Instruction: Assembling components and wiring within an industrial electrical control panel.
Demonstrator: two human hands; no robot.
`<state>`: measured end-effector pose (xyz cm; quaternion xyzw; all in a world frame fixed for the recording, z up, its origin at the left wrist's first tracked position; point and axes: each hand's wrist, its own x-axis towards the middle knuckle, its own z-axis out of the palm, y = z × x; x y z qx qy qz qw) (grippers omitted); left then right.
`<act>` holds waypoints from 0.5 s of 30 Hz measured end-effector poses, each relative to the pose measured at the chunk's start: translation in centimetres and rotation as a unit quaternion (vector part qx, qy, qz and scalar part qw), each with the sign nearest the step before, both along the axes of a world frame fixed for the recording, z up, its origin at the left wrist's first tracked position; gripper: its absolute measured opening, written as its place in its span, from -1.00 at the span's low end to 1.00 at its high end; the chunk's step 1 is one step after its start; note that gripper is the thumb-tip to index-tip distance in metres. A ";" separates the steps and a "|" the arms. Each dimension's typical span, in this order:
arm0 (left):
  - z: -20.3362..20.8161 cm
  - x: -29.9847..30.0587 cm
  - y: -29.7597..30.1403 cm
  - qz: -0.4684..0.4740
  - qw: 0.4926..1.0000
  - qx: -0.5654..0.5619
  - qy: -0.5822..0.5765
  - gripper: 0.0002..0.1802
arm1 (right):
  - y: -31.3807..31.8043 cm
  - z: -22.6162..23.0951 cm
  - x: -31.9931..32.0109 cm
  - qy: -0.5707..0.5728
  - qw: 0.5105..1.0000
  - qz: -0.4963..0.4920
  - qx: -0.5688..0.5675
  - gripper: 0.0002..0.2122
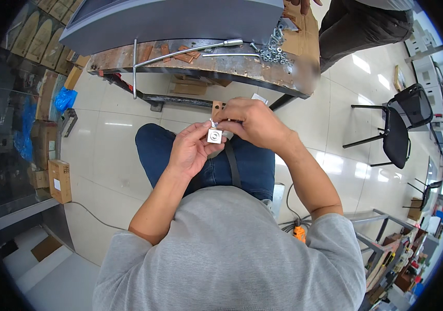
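My left hand (187, 152) is closed on a small square silvery block (214, 136) with a round, ringed face, held above my lap. From behind the fingers a flat copper-coloured strip (216, 106) with a dark hole sticks up on the far side of the block. My right hand (254, 122) meets the left from the right, its thumb and fingers pinched together beside the strip. A small shiny bit shows between the fingertips; what exactly the right hand pinches is hidden.
Ahead stands a worn workbench (200, 72) bearing a grey metal cabinet (180, 23), a long-handled socket wrench (185, 52), a metal rod (230, 55), copper pieces and a heap of bolts and nuts (274, 52). Another person (358, 26) stands far right, near a black chair (398, 129). An orange power tool (299, 231) lies right.
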<state>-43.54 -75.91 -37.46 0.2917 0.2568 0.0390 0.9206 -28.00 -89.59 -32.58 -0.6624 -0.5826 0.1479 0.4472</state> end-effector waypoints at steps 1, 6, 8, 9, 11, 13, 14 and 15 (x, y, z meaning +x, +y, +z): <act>0.0 -0.1 -0.1 -0.008 1.000 -0.011 0.004 -0.79 | -0.1 0.1 -0.1 -0.023 1.000 -0.002 -0.019 -0.85; -0.3 0.1 -0.1 -0.007 1.000 -0.021 0.009 -0.80 | -0.3 0.6 1.1 -0.012 0.999 0.010 -0.051 -0.84; 0.1 0.1 0.2 0.006 1.000 -0.017 0.009 -0.81 | -0.6 1.1 3.3 -0.042 0.988 -0.132 -0.069 -0.81; 0.4 -0.1 0.4 0.019 1.000 -0.008 0.008 -0.82 | -0.6 0.6 4.8 -0.080 0.974 -0.205 -0.053 -0.79; 0.8 0.1 0.5 0.026 1.000 0.001 -0.003 -0.82 | -1.2 0.1 8.2 -0.153 0.933 -0.313 -0.085 -0.78; 0.9 -0.4 0.9 0.041 0.999 0.007 -0.004 -0.83 | -1.3 -0.3 10.1 -0.200 0.899 -0.352 -0.166 -0.79; 0.6 -0.5 1.0 0.038 0.999 -0.005 -0.013 -0.83 | -1.3 -0.8 10.9 -0.217 0.884 -0.363 -0.200 -0.79; 0.2 -0.4 0.9 0.037 0.999 -0.017 -0.024 -0.83 | -1.7 -1.6 11.9 -0.228 0.868 -0.361 -0.254 -0.82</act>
